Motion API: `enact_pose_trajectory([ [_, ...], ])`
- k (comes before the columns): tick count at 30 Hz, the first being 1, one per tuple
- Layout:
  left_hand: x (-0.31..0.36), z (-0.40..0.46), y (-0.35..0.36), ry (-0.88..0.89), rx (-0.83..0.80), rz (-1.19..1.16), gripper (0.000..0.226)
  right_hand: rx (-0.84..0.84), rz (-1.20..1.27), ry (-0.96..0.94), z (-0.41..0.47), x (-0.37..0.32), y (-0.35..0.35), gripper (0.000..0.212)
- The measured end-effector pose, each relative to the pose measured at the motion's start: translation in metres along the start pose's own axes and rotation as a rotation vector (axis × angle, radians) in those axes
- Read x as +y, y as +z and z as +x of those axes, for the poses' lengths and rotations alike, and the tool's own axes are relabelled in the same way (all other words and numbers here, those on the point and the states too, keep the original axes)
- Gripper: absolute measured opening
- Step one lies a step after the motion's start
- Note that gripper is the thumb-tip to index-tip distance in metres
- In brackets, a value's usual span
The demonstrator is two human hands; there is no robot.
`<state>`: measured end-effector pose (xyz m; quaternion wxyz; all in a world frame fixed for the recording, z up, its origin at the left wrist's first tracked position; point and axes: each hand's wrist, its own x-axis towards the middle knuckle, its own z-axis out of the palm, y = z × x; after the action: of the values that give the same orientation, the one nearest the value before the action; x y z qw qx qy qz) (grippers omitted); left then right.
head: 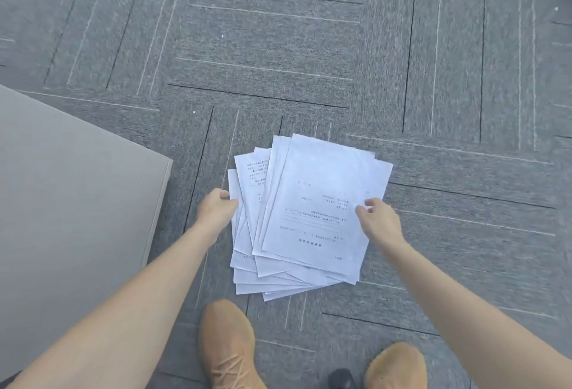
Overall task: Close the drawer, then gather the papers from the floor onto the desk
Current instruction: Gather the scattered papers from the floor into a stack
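A loose, fanned stack of white printed papers is seen low over grey ribbed carpet tiles, gripped at its left edge by the left hand and pinched on the top sheet's right side by the right hand; whether the stack's near end touches the floor cannot be told. The sheets are thin, rectangular and skewed, with faint lines of dark text. A flat beige desk corner is seen at left, and two tan suede lace-up shoes are planted below.
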<state>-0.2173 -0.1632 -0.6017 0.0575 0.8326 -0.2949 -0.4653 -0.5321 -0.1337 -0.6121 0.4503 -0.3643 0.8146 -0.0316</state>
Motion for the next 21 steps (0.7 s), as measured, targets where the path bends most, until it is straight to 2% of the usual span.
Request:
enact_pose_trajectory([
  [2, -0.006, 0.01, 0.004, -0.03, 0.01, 0.006, 0.044, 0.072, 0.025, 0.112, 0.01, 0.007, 0.01, 0.052],
  [5, -0.016, 0.021, 0.014, -0.07, -0.005, 0.004, 0.05, 0.116, 0.033, 0.231, 0.019, 0.015, 0.021, 0.049],
  [8, -0.023, 0.026, 0.022, -0.092, 0.044, -0.019, 0.051, 0.172, 0.061, 0.174, 0.025, 0.02, 0.029, 0.041],
  [11, -0.025, 0.03, 0.026, -0.116, 0.086, -0.111, 0.041, 0.205, 0.059, 0.12, 0.029, 0.022, 0.035, 0.033],
  [14, -0.029, 0.032, 0.031, -0.115, 0.05, -0.143, 0.027, 0.237, 0.043, 0.087, 0.029, 0.02, 0.038, 0.024],
  [18, -0.03, 0.031, 0.038, -0.108, 0.008, -0.182, 0.026, 0.241, 0.093, 0.033, 0.028, 0.023, 0.042, 0.019],
  [21, -0.031, 0.028, 0.045, -0.129, -0.025, -0.277, 0.017, 0.236, 0.142, 0.023, 0.026, 0.023, 0.044, 0.018],
])
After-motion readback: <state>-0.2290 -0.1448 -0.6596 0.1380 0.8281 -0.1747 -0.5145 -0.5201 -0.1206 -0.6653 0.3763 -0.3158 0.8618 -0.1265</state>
